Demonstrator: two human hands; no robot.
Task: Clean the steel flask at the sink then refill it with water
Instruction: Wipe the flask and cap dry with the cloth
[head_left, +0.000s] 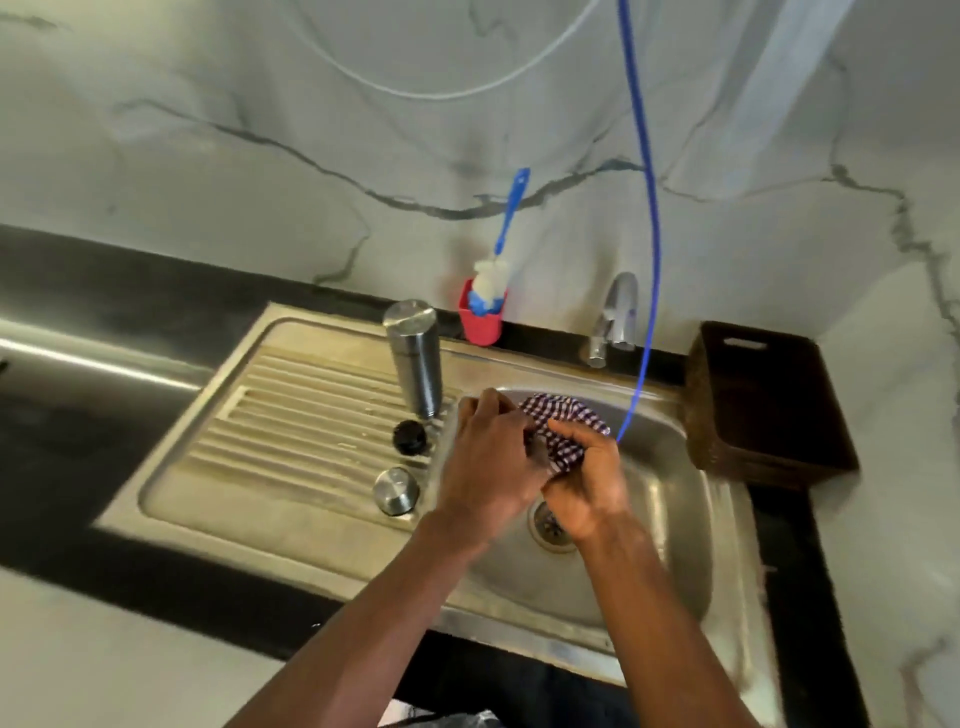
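Steel flask (415, 358): inverted on drainboard, rigid, likely slippery; grasp mid-body. Both hands, left (485, 462) and right (584, 486), clutch checked cloth (563, 423).

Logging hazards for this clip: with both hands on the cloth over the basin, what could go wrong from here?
The tall steel flask stands upside down on the ridged drainboard beside the left hand; a nudge could topple it. The black inner cap and steel outer lid lie loose nearby and could be knocked into the basin. The right hand grips the checked cloth.
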